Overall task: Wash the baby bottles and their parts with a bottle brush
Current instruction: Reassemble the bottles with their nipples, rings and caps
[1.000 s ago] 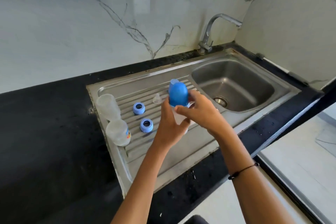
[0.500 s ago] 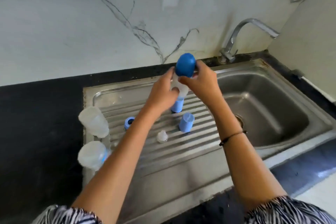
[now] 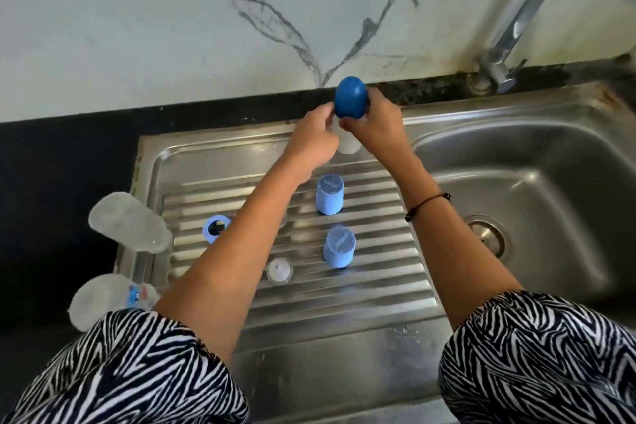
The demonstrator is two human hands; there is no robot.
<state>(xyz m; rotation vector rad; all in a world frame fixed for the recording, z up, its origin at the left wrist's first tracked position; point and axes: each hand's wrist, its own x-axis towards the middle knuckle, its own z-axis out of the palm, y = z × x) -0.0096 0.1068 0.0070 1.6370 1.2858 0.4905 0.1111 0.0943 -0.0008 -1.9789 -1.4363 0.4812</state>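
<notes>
Both hands meet over the back edge of the drainboard (image 3: 344,337). My right hand (image 3: 377,127) grips a dark blue dome cap (image 3: 350,100) from the right. Below the cap a translucent baby bottle (image 3: 348,145) shows between the hands, and my left hand (image 3: 313,144) holds it from the left. On the ribbed drainboard stand two light blue caps (image 3: 329,194) (image 3: 339,248), a blue screw ring (image 3: 216,227) and a clear nipple (image 3: 279,270). Two more translucent bottles (image 3: 129,222) (image 3: 103,299) lie at the drainboard's left edge. No bottle brush is visible.
The steel sink basin (image 3: 537,182) with its drain (image 3: 488,234) lies to the right, and the faucet (image 3: 516,21) arches above its back edge. Black countertop (image 3: 62,165) runs along the left and back, under a marble wall.
Both hands have carried the capped bottle away from me toward the back of the drainboard. The view has tilted down and come closer to the sink.
</notes>
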